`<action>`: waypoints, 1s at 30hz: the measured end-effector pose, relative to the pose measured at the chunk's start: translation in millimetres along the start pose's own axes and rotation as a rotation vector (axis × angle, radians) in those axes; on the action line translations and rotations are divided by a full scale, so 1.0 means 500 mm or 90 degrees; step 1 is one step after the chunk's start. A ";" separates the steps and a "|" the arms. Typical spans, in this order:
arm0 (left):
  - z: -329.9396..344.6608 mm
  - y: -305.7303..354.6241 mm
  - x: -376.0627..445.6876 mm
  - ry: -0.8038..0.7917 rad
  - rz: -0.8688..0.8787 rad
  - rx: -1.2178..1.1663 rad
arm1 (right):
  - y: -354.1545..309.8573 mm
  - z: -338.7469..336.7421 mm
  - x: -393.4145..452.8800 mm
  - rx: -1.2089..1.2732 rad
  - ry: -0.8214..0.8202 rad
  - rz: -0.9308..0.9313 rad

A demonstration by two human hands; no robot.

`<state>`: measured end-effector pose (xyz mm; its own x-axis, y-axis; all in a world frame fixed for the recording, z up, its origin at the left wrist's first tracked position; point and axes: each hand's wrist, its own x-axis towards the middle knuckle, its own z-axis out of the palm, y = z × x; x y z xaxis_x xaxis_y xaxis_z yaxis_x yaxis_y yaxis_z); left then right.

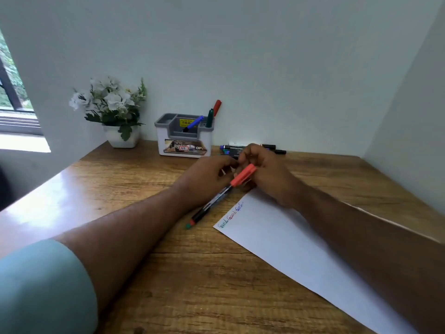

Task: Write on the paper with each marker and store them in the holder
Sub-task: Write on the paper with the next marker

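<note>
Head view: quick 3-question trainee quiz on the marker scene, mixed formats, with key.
1. True or false: the holder already has three markers in it.
2. Which cap colour has the marker at the hands? A) blue B) orange-red C) black
3. Fill in: the paper lies under the ___ forearm.

Key: 1 true (blue, green, red). 2 B. 3 right. The left hand and right hand meet over the marker; the exact grip is unclear.

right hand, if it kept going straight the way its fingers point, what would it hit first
Probably the left hand: the right hand points leftward and their fingertips already nearly meet above the orange-capped marker. Depth is unclear, so contact can't be confirmed.
</note>
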<state>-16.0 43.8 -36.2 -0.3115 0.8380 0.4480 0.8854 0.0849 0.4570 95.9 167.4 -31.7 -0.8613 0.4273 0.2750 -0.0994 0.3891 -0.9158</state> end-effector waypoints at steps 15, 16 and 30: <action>-0.084 0.022 -0.015 -0.334 -0.257 -0.195 | 0.028 -0.005 0.012 0.084 0.123 0.027; -0.085 0.009 -0.014 -0.260 -0.308 -0.313 | 0.030 -0.005 0.010 0.055 0.112 -0.013; -0.015 0.029 0.003 0.423 -0.434 -0.819 | 0.003 0.028 -0.005 0.157 0.031 -0.069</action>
<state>-6.3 42.1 -23.2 -0.9007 0.4340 -0.0184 -0.2345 -0.4500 0.8617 91.1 155.4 -37.9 -0.8150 0.4347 0.3831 -0.3126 0.2269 -0.9224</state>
